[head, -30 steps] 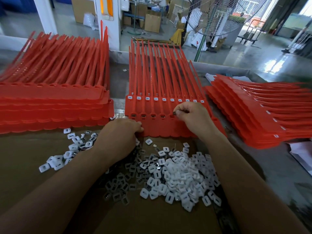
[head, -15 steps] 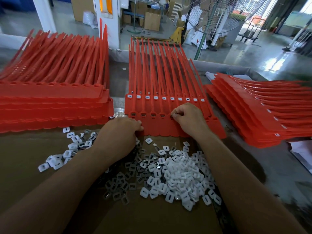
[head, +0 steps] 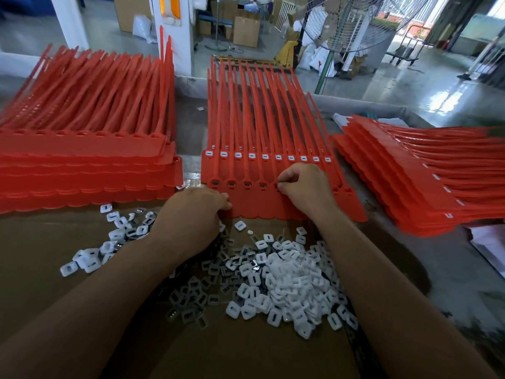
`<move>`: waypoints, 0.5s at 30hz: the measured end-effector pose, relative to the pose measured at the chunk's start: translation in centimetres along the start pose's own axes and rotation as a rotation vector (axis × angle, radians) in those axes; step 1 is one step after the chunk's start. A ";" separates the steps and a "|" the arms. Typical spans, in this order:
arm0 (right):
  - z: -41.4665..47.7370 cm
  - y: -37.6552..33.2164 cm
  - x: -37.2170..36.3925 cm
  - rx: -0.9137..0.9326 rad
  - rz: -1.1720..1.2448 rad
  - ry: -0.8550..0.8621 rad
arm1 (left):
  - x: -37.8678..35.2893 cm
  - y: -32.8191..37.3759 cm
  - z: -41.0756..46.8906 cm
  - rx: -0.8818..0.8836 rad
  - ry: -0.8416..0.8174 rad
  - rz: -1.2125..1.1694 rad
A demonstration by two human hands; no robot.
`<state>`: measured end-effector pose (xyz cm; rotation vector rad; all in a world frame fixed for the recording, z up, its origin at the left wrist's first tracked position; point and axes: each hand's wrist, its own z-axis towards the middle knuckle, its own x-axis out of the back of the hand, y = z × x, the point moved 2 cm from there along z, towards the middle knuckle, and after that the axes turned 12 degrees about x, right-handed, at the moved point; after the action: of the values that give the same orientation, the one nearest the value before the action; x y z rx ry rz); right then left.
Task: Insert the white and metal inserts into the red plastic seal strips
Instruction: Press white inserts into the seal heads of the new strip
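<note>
Vs. 1 s ago, the right hand [head: 303,190] has been shifted slightly left and lowered onto the near row of sockets. Its pinch is now set at the 5th socket from the left. The left hand [head: 191,217] has been kept in approx. the same pos. on the near edge of the centre sheet of seal strips [head: 259,127]. Piles and stacks are unchanged.

Right hand: fingers are curled, w/ thumb and forefinger closed on a small metal insert [head: 278,184] that is mostly hidden. Left hand: knuckles are turned up and fingers bent, tips pressed on the sheet's near flap. Whether anything is held in the palm cannot be told.

Four filled sockets [head: 231,183] left of the pinch are loaded w/ dark metal pieces. The far row is fitted w/ ten white inserts [head: 265,156], one per strip. Loose inserts [head: 287,274] are heaped on a brown cardboard sheet [head: 246,351] just in front of the strips, w/ white ones mostly to the right and grey metal-faced ones at centre.

The strips are made of glossy red plastic. Long thin tails are fanned away from flat tags w/ a scalloped near edge. The white inserts are shaped as rounded squares w/ a slot. A left stack [head: 82,160] and a right stack [head: 410,181] of like sheets are laid on the grey worktop [head: 451,269].
</note>
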<state>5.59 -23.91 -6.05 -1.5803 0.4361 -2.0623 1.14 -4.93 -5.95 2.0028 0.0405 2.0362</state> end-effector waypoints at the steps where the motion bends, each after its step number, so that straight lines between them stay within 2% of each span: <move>1: 0.0 0.0 0.0 0.001 0.001 -0.002 | 0.0 0.0 0.0 0.000 0.003 -0.001; 10: 0.1 -0.1 0.4 -0.013 -0.001 -0.025 | 0.1 0.0 0.2 0.009 -0.006 -0.008; 15: -0.2 -0.9 1.7 0.052 0.052 -0.033 | 0.1 0.0 0.4 0.000 0.008 -0.015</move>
<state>4.94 -24.15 -4.31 -1.5546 0.4043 -1.9897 1.50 -4.96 -5.82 1.9890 0.0565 2.0347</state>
